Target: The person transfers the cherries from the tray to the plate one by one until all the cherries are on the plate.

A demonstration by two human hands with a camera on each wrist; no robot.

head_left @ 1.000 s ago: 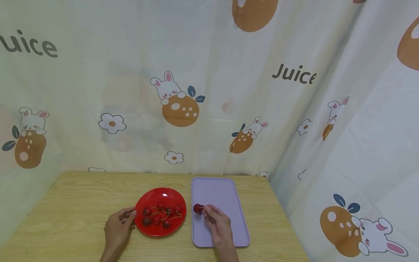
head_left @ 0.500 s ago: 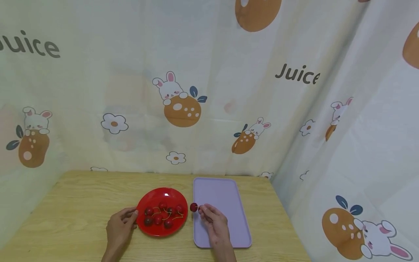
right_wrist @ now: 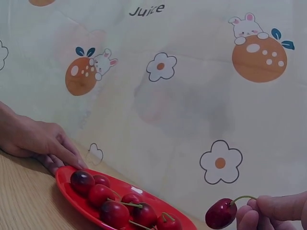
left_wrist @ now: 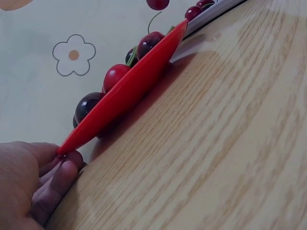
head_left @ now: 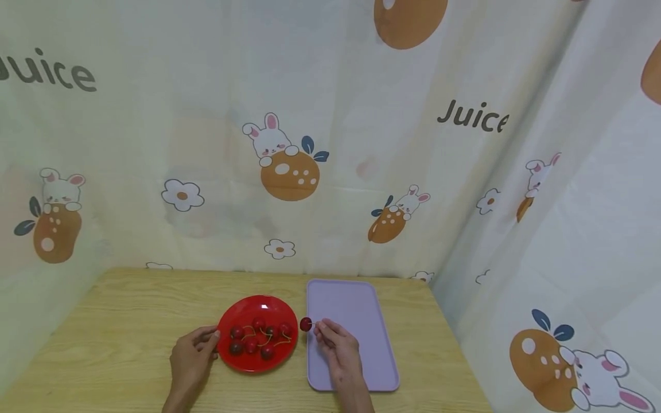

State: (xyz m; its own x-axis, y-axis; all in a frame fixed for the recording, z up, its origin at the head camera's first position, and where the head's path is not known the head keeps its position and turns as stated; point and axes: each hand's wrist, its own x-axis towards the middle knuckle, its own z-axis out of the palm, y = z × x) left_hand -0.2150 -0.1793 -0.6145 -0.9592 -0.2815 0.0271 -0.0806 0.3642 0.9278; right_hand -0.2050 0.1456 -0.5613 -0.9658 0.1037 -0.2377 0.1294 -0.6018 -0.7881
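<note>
My left hand [head_left: 191, 357] pinches the left rim of a round red plate [head_left: 273, 304] between thumb and fingers. Several dark red cherries with green stems [left_wrist: 117, 76] lie on that plate. By its stem, my right hand [head_left: 338, 350] pinches a single cherry [right_wrist: 221, 213], held up at the gap between the plate's right rim and a lilac tray [head_left: 343, 298]. The right hand itself is over the tray. Farther back in the left wrist view, more cherries [left_wrist: 194, 12] show at the tray's edge; in the head view the right hand covers that area.
Plate and tray stand side by side on a light wood-grain table [head_left: 139, 304]. A pale curtain [head_left: 217, 143] printed with rabbits, fruit and flowers hangs behind the table and along its sides.
My right hand has carried the cherry left, from over the tray to near the plate's right rim, slowing in the last half second. The left hand stays at the plate's rim.
</note>
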